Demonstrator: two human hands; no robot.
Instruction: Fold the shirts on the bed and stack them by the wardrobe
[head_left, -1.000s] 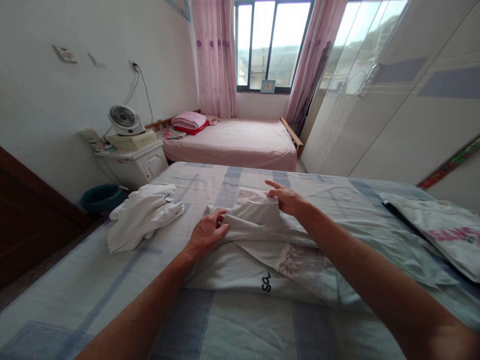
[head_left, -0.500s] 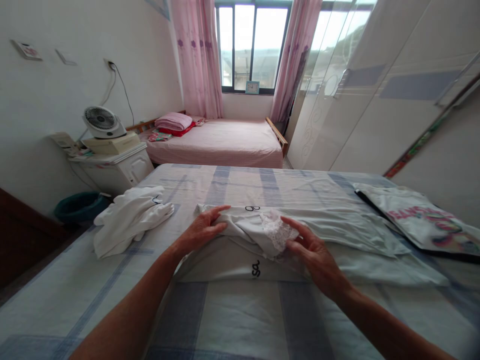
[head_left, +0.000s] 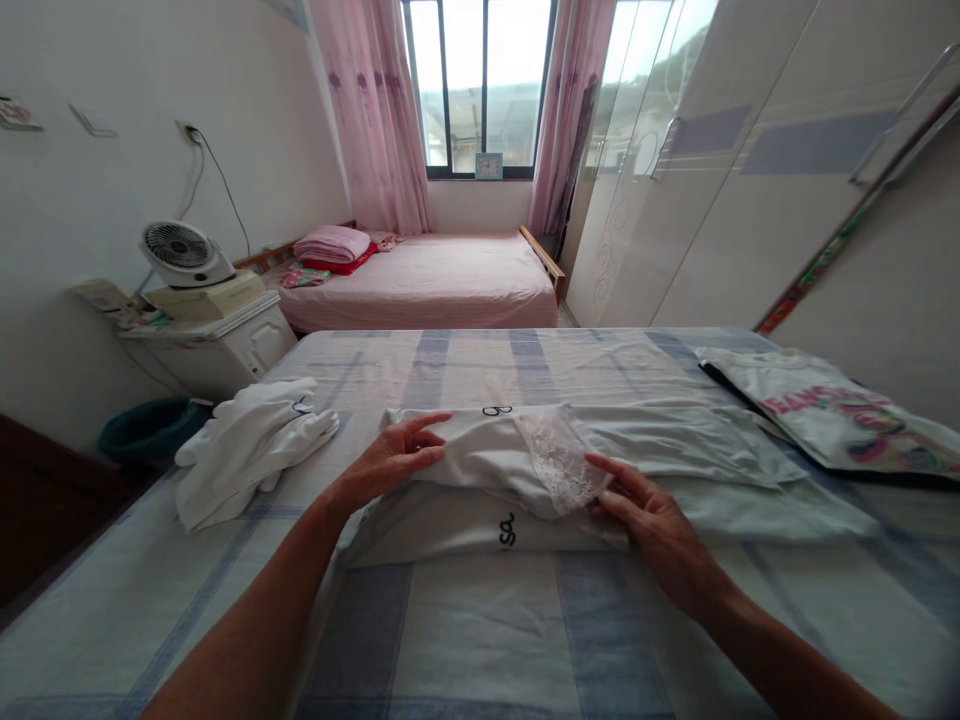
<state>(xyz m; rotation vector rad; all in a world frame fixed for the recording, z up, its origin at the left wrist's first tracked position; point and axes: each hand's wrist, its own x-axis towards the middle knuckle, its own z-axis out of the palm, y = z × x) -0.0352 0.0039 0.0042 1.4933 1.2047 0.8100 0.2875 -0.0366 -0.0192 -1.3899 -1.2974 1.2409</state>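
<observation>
A pale shirt (head_left: 457, 525) with black lettering lies across the bed in front of me, its side folded over. On top of it is a sleeve (head_left: 487, 455) ending in white lace trim (head_left: 559, 460). My left hand (head_left: 397, 460) rests at the shirt's left end, thumb and fingers apart, touching the cloth. At the sleeve's lace end, my right hand (head_left: 649, 515) pinches the edge between thumb and fingers. The cloth under both palms is partly hidden.
A crumpled white garment (head_left: 255, 440) lies at left on the checked bedsheet (head_left: 487, 620). A folded printed shirt (head_left: 847, 415) is at right. Beyond stand a pink bed (head_left: 442, 280), a cabinet (head_left: 240, 345) with a fan (head_left: 184, 250), and a wardrobe (head_left: 675, 220). A teal bin (head_left: 150, 430) sits at far left.
My right hand has shifted slightly right with the lace edge, and the sleeve lies flatter and more spread out. My left hand stays near the same spot on the shirt. The view has turned slightly right.
</observation>
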